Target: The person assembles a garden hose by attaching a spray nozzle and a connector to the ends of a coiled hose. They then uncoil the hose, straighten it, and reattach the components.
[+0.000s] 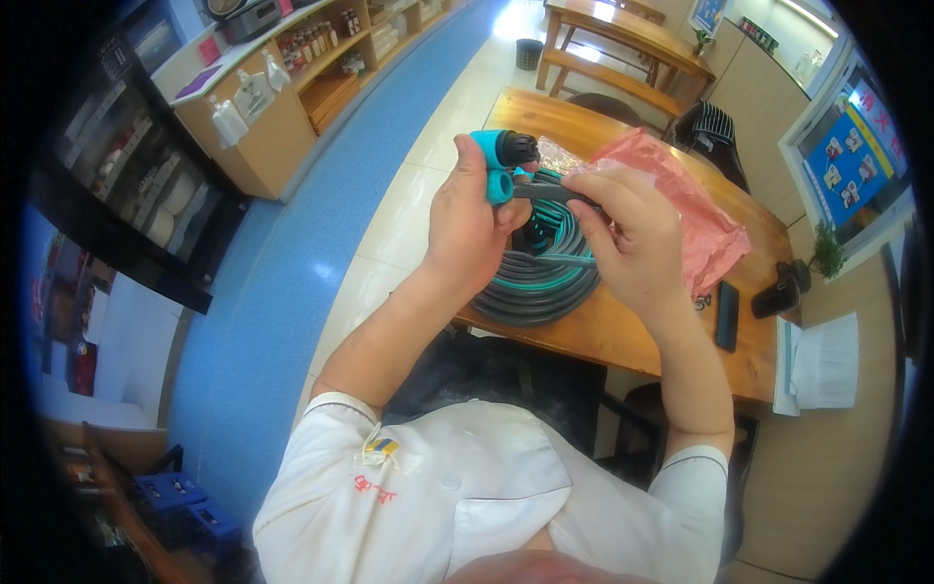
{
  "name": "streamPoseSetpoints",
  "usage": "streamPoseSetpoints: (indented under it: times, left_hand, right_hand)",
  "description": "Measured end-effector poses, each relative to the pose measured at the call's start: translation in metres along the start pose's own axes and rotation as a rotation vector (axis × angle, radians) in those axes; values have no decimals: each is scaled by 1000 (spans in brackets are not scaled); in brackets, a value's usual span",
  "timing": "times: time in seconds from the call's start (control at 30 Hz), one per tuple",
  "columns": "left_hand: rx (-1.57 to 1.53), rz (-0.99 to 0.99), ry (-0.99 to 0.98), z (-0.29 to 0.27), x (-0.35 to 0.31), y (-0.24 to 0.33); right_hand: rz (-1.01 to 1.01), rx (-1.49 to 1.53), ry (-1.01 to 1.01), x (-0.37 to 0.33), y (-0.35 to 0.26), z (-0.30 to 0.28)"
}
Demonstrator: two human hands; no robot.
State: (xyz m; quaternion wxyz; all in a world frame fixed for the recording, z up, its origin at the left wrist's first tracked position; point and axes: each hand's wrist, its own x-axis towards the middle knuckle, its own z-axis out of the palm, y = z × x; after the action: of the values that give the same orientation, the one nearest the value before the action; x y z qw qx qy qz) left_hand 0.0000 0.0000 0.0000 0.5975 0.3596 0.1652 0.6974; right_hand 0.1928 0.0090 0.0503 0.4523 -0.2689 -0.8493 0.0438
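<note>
My left hand (457, 234) is wrapped round a teal and black hose spray nozzle (493, 149), thumb up along its back. The nozzle's black head points to the right, and a teal round connector (499, 187) sits below it. In a pinch, the fingers of my right hand (637, 234) hold the dark grey end of a hose (550, 193) level with that connector. The two meet or nearly meet; I cannot tell whether they are joined. Beneath both hands, a coiled grey and teal garden hose (545, 297) lies on the wooden table (623, 343).
A crumpled pink plastic bag (705, 229) lies right of the coil. Near the table's right edge are a dark phone (727, 316), a black pot (778, 295) and a plant (827, 251). Another wooden table (632, 34) with a bench (613, 83) stands beyond. Shelves (321, 58) line the left.
</note>
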Motion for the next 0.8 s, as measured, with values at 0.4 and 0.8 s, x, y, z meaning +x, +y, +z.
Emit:
streamPoseSetpoints:
  times: [0.4, 0.8]
  left_hand:
    - [273, 52, 63, 30, -8, -14]
    - [255, 183, 83, -3, -4, 1]
  right_hand:
    - [-133, -158, 51, 0, 0, 19]
    - [-79, -244, 109, -2, 12, 14]
